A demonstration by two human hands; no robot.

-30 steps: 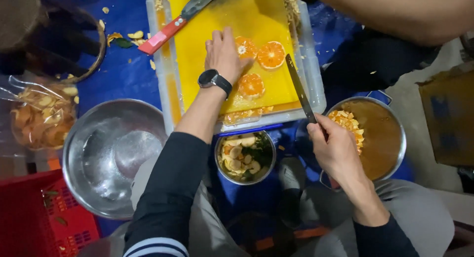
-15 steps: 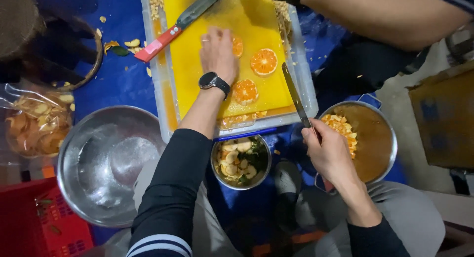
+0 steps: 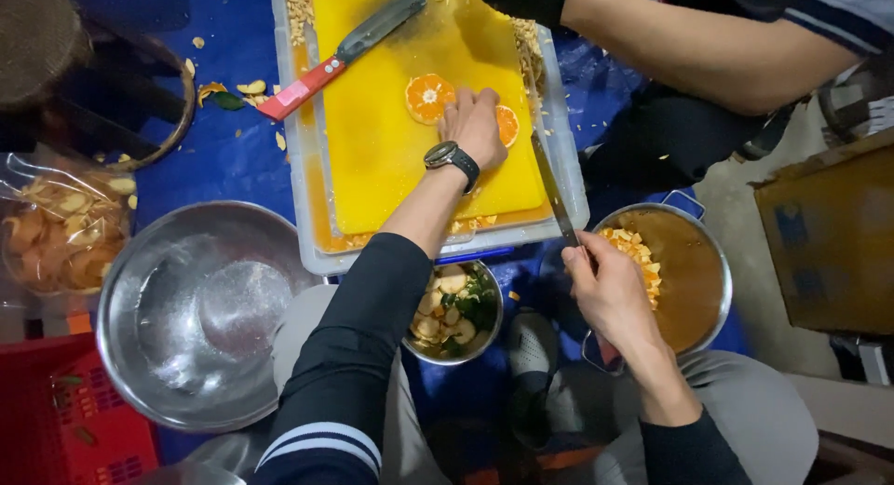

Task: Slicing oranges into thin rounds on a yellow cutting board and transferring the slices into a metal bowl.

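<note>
My left hand [image 3: 473,124], with a black watch on the wrist, rests on the yellow cutting board [image 3: 372,159] and its fingers cover an orange half [image 3: 508,127]. Another orange half [image 3: 428,97] lies cut side up just left of that hand. My right hand [image 3: 610,289] grips a long knife [image 3: 551,192] by its handle. The blade points away from me along the right rim of the white tray [image 3: 568,182] that holds the board.
A red-handled cleaver [image 3: 345,49] lies across the board's far left. A pot of orange pieces and juice [image 3: 684,271] stands by my right hand, a small bowl of peels [image 3: 456,313] below the tray, a large steel bowl [image 3: 200,308] at left. Another person's arm [image 3: 708,47] reaches in from top right.
My left hand has slid across the board onto a different orange half; only two halves show now instead of three. My right hand stays by the pot with the knife.
</note>
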